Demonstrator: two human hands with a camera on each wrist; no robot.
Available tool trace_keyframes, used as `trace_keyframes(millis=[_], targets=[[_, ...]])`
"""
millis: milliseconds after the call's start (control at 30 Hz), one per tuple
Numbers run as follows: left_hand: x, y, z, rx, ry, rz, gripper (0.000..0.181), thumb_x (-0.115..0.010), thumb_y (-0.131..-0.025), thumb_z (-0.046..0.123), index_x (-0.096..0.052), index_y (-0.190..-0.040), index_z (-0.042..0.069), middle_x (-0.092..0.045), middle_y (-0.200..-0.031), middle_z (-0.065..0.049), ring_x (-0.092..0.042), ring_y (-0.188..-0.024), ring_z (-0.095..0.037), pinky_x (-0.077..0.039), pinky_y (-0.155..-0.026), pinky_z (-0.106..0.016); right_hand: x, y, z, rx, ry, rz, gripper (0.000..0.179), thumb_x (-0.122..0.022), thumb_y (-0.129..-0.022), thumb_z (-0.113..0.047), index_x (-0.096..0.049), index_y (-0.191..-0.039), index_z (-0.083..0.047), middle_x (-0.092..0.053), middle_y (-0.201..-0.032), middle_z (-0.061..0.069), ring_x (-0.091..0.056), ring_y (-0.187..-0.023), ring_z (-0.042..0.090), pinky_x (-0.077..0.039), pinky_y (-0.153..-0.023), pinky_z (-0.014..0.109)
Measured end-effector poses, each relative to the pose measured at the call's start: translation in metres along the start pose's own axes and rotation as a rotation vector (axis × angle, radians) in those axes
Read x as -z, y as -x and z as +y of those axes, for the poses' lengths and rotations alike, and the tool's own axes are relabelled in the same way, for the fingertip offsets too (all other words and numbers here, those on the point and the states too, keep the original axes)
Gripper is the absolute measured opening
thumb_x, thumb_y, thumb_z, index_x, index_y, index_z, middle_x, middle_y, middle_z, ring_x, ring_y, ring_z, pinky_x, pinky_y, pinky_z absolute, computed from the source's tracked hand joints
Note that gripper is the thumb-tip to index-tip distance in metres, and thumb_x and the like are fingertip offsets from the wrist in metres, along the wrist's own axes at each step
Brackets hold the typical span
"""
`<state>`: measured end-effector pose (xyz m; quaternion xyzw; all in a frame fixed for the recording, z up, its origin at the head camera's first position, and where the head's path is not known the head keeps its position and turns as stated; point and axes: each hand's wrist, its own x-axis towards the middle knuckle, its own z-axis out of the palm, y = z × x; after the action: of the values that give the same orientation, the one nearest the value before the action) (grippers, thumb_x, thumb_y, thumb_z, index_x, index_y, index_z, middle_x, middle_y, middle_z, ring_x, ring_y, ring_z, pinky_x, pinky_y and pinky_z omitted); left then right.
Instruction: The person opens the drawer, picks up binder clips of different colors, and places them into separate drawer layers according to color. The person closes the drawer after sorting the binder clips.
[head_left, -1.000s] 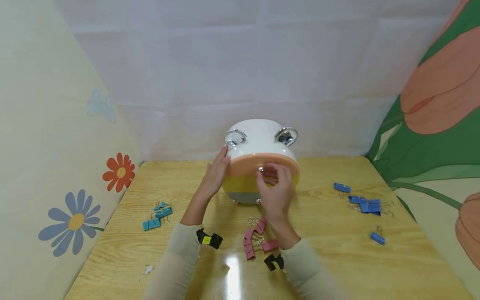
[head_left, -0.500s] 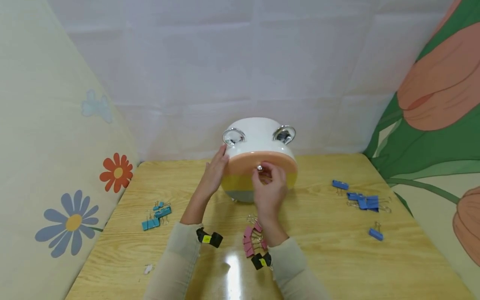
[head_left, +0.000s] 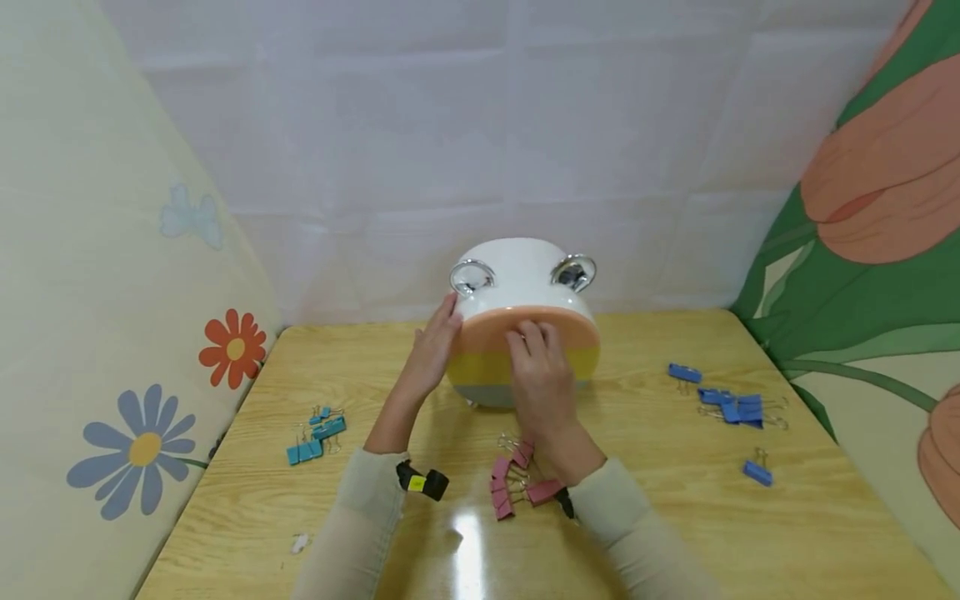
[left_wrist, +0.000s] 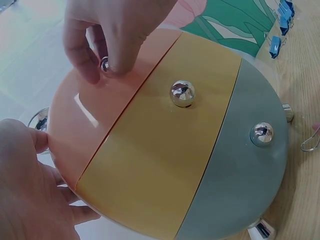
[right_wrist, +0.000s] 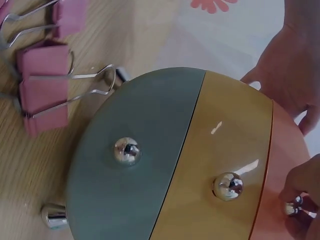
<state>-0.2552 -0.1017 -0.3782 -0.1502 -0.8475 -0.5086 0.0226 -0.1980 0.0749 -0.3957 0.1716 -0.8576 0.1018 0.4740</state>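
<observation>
A round white drawer box (head_left: 513,271) with silver ears stands at the table's far side. Its front has an orange drawer (left_wrist: 82,125), a yellow drawer (left_wrist: 155,145) and a grey-green drawer (left_wrist: 235,170), each with a silver ball knob; all three sit flush. My right hand (head_left: 546,383) pinches the orange drawer's knob (left_wrist: 104,64) between thumb and fingers. Against the box's left side rests my left hand (head_left: 430,354), fingers extended along the wall and thumb near the left ear (head_left: 472,277). In the head view my right hand hides the knobs.
Pink binder clips (head_left: 502,487) lie in front of the box, between my forearms. Several teal binder clips (head_left: 303,451) are on the left and several blue ones (head_left: 738,409) on the right. A small white scrap (head_left: 300,542) lies near the front left. Fabric backdrops surround the wooden table (head_left: 652,517).
My right hand has turned over the orange drawer's knob, its fingers now covering it from above in the head view. The left hand stays on the box's side, and the drawers remain closed.
</observation>
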Motion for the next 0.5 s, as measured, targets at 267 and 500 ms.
trace_keyframes(millis=[267,500], targets=[[0.0013,0.0004,-0.0005,-0.002,0.008,0.003,0.065,-0.025,-0.108,0.047,-0.021,-0.163,0.013,-0.017,-0.169,-0.007,-0.015,-0.155,-0.033,0.012,-0.12,-0.06,0.0055,-0.0019,0.0043,0.04,0.041,-0.085,0.032,-0.067,-0.079,0.014,-0.068,-0.108,0.001,-0.061,-0.111,0.014,-0.053,-0.101,0.033,-0.055,-0.083,0.038],[0.0004,-0.0015,-0.003,0.003,-0.006,-0.008,0.065,-0.025,-0.108,0.047,-0.02,-0.163,0.012,-0.017,-0.169,-0.007,-0.015,-0.155,-0.031,0.011,-0.12,-0.061,0.0039,-0.0017,0.0107,0.084,0.033,-0.058,0.035,-0.062,-0.074,0.018,-0.068,-0.104,0.002,-0.062,-0.105,0.015,-0.056,-0.096,0.036,-0.058,-0.075,0.04]])
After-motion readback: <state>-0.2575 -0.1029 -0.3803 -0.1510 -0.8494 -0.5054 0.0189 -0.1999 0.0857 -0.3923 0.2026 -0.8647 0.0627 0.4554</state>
